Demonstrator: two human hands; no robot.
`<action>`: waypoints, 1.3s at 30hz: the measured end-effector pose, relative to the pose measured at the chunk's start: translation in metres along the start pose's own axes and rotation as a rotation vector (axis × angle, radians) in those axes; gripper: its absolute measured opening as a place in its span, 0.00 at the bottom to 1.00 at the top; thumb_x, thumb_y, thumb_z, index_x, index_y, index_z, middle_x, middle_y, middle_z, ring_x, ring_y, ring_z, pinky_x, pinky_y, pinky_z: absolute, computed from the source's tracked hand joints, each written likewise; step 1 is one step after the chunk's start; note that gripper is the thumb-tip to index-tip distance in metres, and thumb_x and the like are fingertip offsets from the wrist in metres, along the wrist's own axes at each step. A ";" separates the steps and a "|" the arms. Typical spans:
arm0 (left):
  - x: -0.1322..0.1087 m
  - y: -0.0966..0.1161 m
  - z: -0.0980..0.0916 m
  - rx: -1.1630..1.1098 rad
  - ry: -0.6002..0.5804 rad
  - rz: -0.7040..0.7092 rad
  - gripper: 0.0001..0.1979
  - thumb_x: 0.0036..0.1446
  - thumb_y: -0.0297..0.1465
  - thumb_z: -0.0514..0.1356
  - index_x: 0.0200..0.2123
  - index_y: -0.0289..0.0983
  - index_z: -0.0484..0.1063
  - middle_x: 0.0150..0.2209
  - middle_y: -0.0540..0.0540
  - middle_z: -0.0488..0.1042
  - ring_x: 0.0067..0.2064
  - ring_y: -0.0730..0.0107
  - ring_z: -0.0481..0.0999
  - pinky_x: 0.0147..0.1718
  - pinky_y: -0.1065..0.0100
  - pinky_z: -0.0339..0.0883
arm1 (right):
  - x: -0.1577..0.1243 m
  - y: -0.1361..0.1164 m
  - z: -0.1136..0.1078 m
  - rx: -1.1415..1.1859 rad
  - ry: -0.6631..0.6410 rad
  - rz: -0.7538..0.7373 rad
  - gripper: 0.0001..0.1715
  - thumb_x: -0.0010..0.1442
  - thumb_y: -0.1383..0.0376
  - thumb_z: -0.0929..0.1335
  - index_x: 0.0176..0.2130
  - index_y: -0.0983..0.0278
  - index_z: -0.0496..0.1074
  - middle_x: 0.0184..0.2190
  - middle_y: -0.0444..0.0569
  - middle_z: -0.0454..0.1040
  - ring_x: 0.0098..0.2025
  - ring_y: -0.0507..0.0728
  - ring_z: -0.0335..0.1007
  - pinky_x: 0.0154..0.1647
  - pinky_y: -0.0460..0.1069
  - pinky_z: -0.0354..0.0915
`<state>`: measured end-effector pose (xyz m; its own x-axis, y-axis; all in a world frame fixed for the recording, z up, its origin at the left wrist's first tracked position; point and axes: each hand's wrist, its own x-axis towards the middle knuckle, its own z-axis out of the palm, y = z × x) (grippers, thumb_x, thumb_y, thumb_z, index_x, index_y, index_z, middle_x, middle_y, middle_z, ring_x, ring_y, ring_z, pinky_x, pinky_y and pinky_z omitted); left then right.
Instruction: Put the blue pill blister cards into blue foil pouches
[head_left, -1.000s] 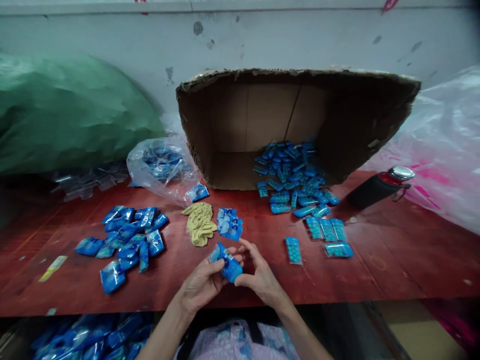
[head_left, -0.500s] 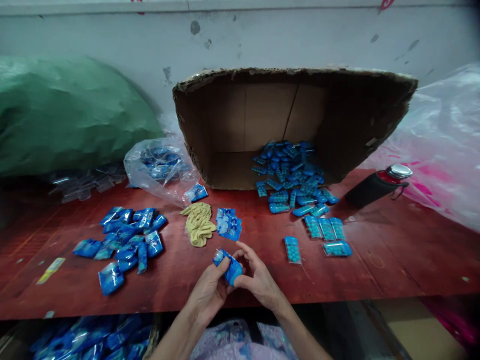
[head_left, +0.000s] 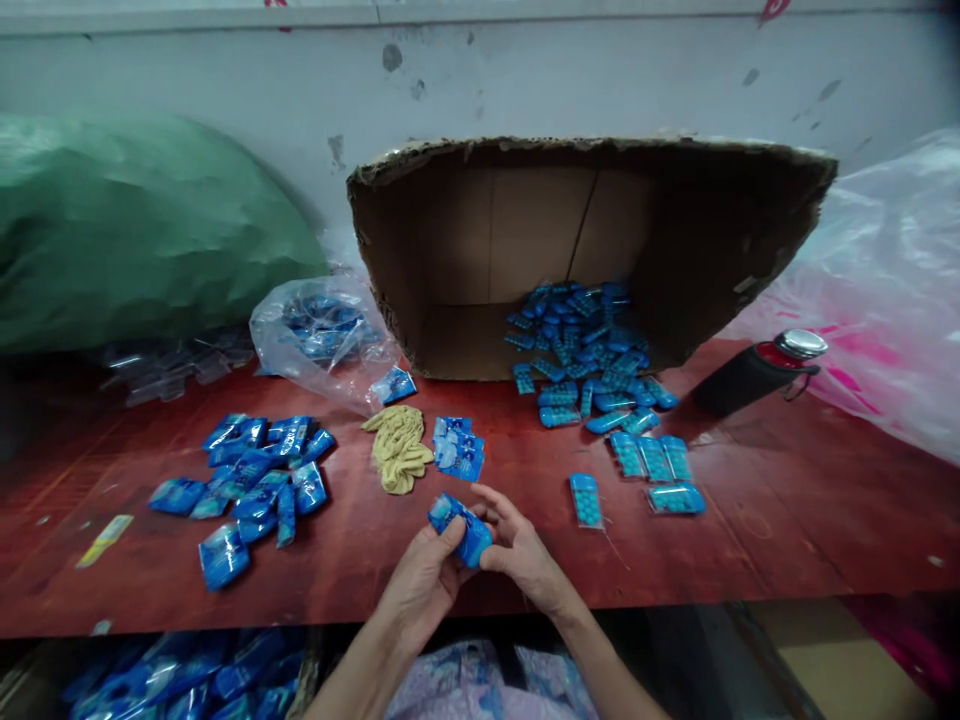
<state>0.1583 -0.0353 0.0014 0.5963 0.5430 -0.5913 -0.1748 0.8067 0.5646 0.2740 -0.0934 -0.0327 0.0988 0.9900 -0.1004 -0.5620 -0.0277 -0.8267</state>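
Observation:
Near the table's front edge, a blue packet (head_left: pixel 466 532) is held between both hands. My left hand (head_left: pixel 429 570) has its thumb across the packet's left part. My right hand (head_left: pixel 523 552) grips the packet's right end with the thumb, its other fingers curved behind. Just beyond the hands lie several flat blue cards (head_left: pixel 458 448) and a crumpled yellow-green cloth (head_left: pixel 399 448). Several filled blue packets (head_left: pixel 259 475) form a loose pile on the left. To the right, one clear pack of blue balls (head_left: pixel 586 501) lies apart from several similar packs (head_left: pixel 652 458).
A cardboard box (head_left: pixel 450 340) on its side holds many blue packs. A dark bottle (head_left: pixel 750 375) leans at the right, near pinkish plastic (head_left: pixel 885 300). At the left are a green bag (head_left: pixel 150 230) and a clear bag (head_left: pixel 322 335) with blue contents.
The blue packet has shifted slightly right and turned a little in my hands, with its printed face flatter to view. Both hands have moved slightly with it.

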 end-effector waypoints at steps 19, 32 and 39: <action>-0.009 0.001 0.006 0.033 0.017 -0.007 0.12 0.49 0.31 0.59 0.37 0.32 0.71 0.31 0.42 0.78 0.33 0.68 0.76 0.34 0.68 0.69 | -0.002 -0.003 0.006 -0.039 0.077 0.031 0.32 0.40 0.67 0.73 0.47 0.57 0.67 0.38 0.42 0.69 0.33 0.50 0.65 0.38 0.47 0.61; -0.003 -0.010 0.002 -0.121 -0.017 0.018 0.10 0.52 0.32 0.56 0.36 0.32 0.70 0.34 0.41 0.77 0.37 0.67 0.76 0.41 0.64 0.67 | -0.002 0.008 0.004 -0.155 0.096 -0.015 0.31 0.44 0.52 0.71 0.46 0.60 0.67 0.40 0.46 0.71 0.41 0.56 0.67 0.45 0.51 0.61; -0.003 -0.007 0.001 -0.206 -0.004 -0.013 0.06 0.52 0.27 0.56 0.35 0.34 0.70 0.33 0.45 0.77 0.37 0.66 0.76 0.44 0.58 0.66 | -0.002 0.005 0.004 -0.051 0.017 0.031 0.26 0.54 0.51 0.64 0.49 0.62 0.66 0.45 0.50 0.69 0.49 0.57 0.63 0.51 0.52 0.56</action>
<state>0.1583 -0.0431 -0.0005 0.6029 0.5317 -0.5948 -0.3238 0.8445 0.4267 0.2676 -0.0947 -0.0349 0.0959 0.9861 -0.1355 -0.5227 -0.0659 -0.8500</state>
